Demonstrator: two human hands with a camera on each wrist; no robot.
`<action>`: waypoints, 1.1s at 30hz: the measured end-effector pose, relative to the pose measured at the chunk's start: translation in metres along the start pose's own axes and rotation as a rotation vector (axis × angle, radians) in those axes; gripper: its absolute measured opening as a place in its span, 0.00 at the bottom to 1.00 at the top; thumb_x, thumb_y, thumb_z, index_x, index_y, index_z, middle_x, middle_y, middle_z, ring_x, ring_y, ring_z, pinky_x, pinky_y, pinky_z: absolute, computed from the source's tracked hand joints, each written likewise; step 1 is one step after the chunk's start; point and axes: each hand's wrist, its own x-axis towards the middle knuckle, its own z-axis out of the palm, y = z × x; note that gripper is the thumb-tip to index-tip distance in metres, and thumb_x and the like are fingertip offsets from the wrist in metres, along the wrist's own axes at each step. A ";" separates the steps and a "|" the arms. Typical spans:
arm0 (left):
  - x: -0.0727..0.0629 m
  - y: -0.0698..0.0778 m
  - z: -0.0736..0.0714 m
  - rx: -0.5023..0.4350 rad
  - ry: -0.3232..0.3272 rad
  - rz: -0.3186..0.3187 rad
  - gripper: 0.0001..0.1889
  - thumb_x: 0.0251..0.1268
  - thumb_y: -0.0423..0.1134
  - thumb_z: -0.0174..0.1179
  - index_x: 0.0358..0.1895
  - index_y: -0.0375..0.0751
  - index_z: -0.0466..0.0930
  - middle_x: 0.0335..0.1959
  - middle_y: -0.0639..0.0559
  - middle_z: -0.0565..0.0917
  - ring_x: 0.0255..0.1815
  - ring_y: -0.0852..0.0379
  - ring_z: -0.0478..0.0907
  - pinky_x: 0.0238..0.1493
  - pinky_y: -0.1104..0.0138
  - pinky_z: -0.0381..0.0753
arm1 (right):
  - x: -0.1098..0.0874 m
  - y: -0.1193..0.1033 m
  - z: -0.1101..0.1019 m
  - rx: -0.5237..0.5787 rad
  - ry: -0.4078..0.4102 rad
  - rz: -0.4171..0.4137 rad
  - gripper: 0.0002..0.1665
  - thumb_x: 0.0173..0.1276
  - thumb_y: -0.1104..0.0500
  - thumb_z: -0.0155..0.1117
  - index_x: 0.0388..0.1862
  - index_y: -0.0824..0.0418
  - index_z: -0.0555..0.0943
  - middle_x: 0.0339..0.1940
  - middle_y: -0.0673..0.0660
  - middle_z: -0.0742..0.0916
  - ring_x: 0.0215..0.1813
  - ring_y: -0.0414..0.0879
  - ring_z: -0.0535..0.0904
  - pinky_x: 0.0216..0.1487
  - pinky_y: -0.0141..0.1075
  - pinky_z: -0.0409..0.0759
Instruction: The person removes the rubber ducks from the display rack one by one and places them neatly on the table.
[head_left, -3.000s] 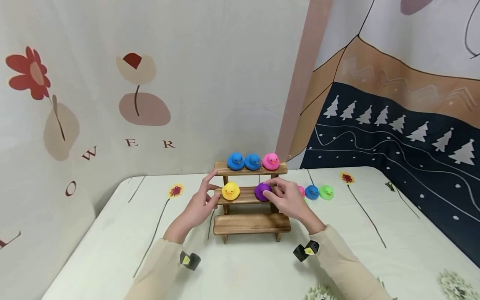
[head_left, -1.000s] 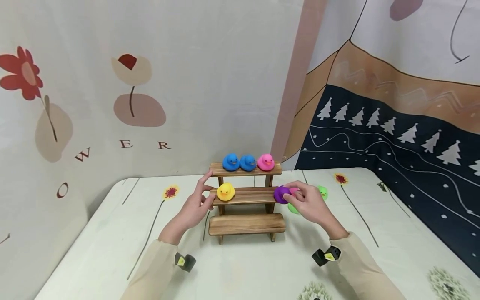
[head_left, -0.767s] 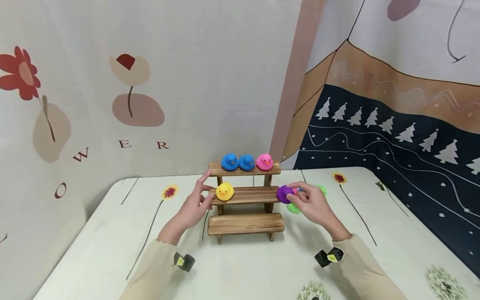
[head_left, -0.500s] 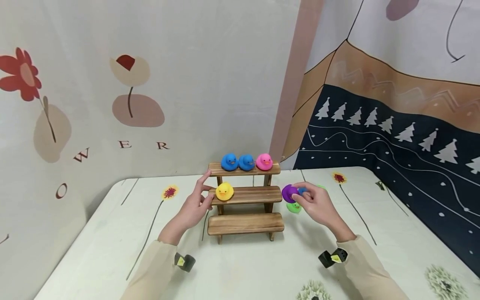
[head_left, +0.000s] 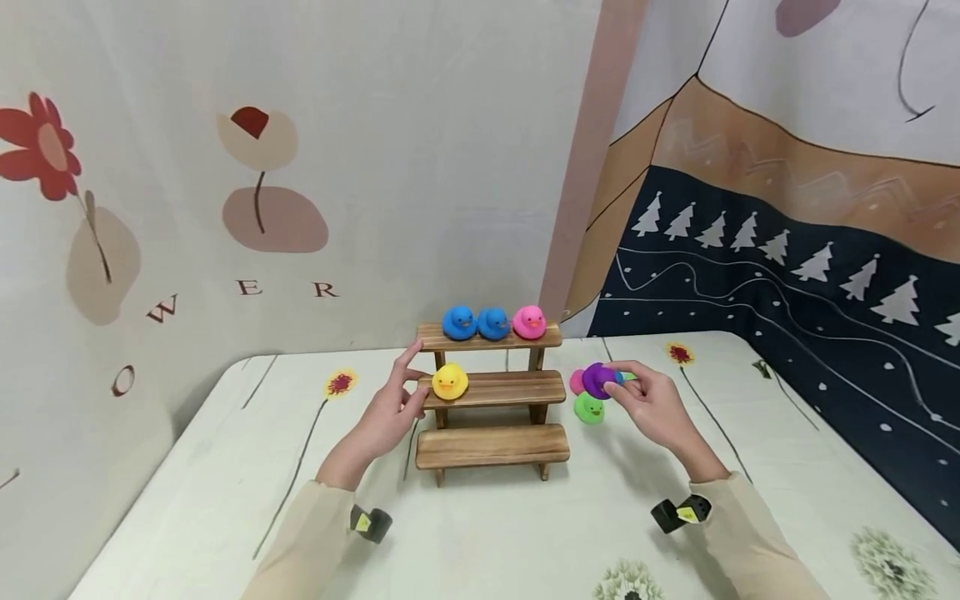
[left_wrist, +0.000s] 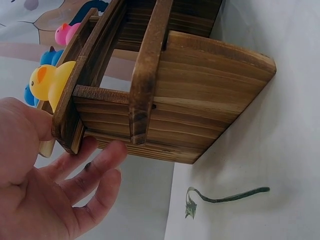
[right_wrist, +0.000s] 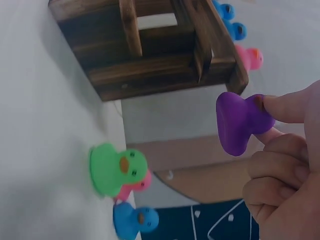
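Observation:
A purple rubber duck [head_left: 598,381] is pinched between the thumb and fingertips of my right hand [head_left: 654,407], held up to the right of a three-tier wooden stand [head_left: 491,447]. My left hand [head_left: 388,418] holds the stand's left end, thumb at the middle tier and index finger reaching up to the top one. Close to that thumb, a yellow rubber duck [head_left: 449,382] sits at the left of the middle tier. Two blue ducks [head_left: 460,323] and a pink duck [head_left: 529,322] line the top tier. The bottom tier bears nothing.
Beyond the held duck, a green duck [right_wrist: 112,170], a pink duck [right_wrist: 135,186] and a blue duck [right_wrist: 131,220] stand on the table, partly overlapping in view. A patterned cloth covers the table [head_left: 480,542], and printed fabric walls rise behind it.
My right hand has carried the purple duck off the middle tier and away to the right, uncovering the green and pink ducks on the table. My left hand has stayed at the stand.

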 end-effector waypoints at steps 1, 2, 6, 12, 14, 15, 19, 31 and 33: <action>0.000 0.000 0.000 0.000 -0.002 -0.001 0.37 0.74 0.34 0.49 0.77 0.57 0.38 0.61 0.34 0.70 0.32 0.44 0.80 0.39 0.63 0.79 | 0.001 0.002 -0.002 -0.005 -0.002 0.003 0.20 0.69 0.60 0.61 0.57 0.67 0.77 0.16 0.49 0.63 0.18 0.40 0.59 0.22 0.33 0.60; 0.001 0.001 0.000 -0.001 -0.002 0.000 0.37 0.74 0.34 0.48 0.77 0.58 0.38 0.61 0.34 0.70 0.32 0.44 0.80 0.39 0.63 0.79 | 0.001 0.005 -0.004 -0.013 -0.005 0.007 0.20 0.70 0.60 0.61 0.57 0.67 0.77 0.16 0.49 0.64 0.18 0.40 0.59 0.22 0.33 0.60; 0.000 0.001 0.000 -0.004 0.000 0.001 0.37 0.74 0.34 0.48 0.77 0.58 0.38 0.61 0.33 0.70 0.32 0.44 0.80 0.39 0.61 0.80 | 0.005 0.014 -0.011 -0.035 -0.017 0.021 0.20 0.70 0.60 0.59 0.58 0.67 0.76 0.15 0.48 0.64 0.17 0.40 0.59 0.21 0.33 0.59; 0.000 -0.002 0.001 0.016 0.008 0.002 0.36 0.74 0.34 0.48 0.77 0.58 0.38 0.59 0.34 0.72 0.32 0.44 0.80 0.38 0.63 0.79 | 0.009 0.028 -0.016 -0.042 -0.058 0.064 0.20 0.72 0.61 0.56 0.60 0.68 0.75 0.14 0.48 0.66 0.16 0.39 0.59 0.18 0.33 0.57; 0.000 -0.003 0.002 0.017 0.011 0.002 0.36 0.74 0.34 0.48 0.77 0.58 0.38 0.59 0.34 0.72 0.32 0.44 0.80 0.38 0.63 0.78 | 0.010 0.032 -0.016 -0.051 -0.077 0.079 0.20 0.72 0.61 0.55 0.60 0.69 0.74 0.14 0.48 0.66 0.15 0.39 0.59 0.17 0.32 0.57; 0.000 -0.003 0.002 0.015 0.012 0.003 0.36 0.74 0.33 0.48 0.77 0.58 0.38 0.59 0.34 0.72 0.32 0.44 0.80 0.38 0.63 0.78 | 0.010 0.034 -0.016 -0.057 -0.084 0.085 0.20 0.71 0.62 0.55 0.60 0.69 0.74 0.14 0.48 0.66 0.15 0.39 0.59 0.17 0.32 0.57; 0.001 -0.003 0.002 0.009 0.012 0.009 0.36 0.74 0.33 0.48 0.77 0.58 0.39 0.59 0.34 0.72 0.31 0.44 0.80 0.38 0.62 0.79 | 0.012 0.042 -0.016 -0.089 -0.102 0.107 0.21 0.71 0.63 0.55 0.60 0.69 0.74 0.15 0.49 0.67 0.17 0.40 0.60 0.18 0.32 0.58; 0.001 -0.003 0.001 0.006 0.009 0.019 0.36 0.74 0.33 0.47 0.77 0.57 0.38 0.60 0.33 0.71 0.32 0.44 0.80 0.38 0.62 0.79 | 0.015 0.061 -0.015 -0.068 -0.193 0.166 0.23 0.71 0.64 0.54 0.61 0.74 0.72 0.16 0.49 0.68 0.18 0.40 0.60 0.18 0.31 0.58; 0.000 -0.003 0.000 0.000 0.010 0.010 0.36 0.74 0.34 0.47 0.77 0.58 0.38 0.60 0.33 0.71 0.32 0.44 0.80 0.38 0.62 0.79 | 0.016 0.064 -0.013 -0.059 -0.194 0.169 0.22 0.71 0.64 0.54 0.61 0.75 0.72 0.16 0.49 0.68 0.17 0.40 0.60 0.18 0.30 0.58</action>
